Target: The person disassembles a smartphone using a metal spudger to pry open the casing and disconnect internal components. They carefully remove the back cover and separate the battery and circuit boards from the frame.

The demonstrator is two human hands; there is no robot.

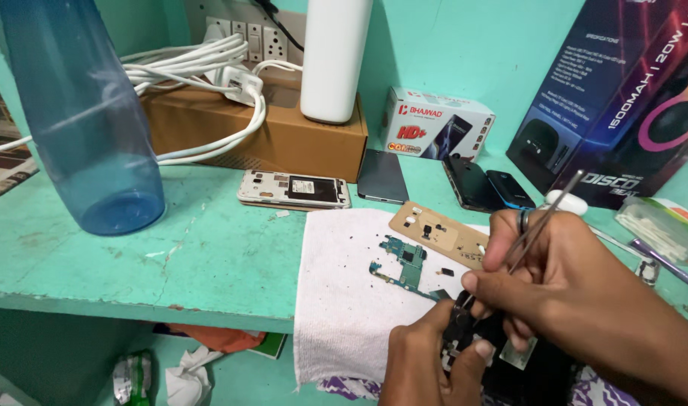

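Teal-painted workbench [208, 256] against a matching teal wall, chipped along its front edge, with a white towel [344, 301] draped over that edge. Down at the towel's near right corner the left hand [426, 361] is clamped around a dark, opened-up phone body [502, 361], thumb pressed on its left side; its long axis looks to run from the fingers away toward the lower right, though most of it is hidden. The right hand [569, 286] pinches metal tweezers [543, 218] that slant from upper right down to the phone, tips just past the left-hand fingers. Just beyond the fingertips lies a green circuit board [404, 263], a gold phone frame [441, 234] past that. Free room is mostly to the left of the fingers, bare towel and bench up to a blue plastic bottle [81, 113]; the far side is crowded with phones and boxes.
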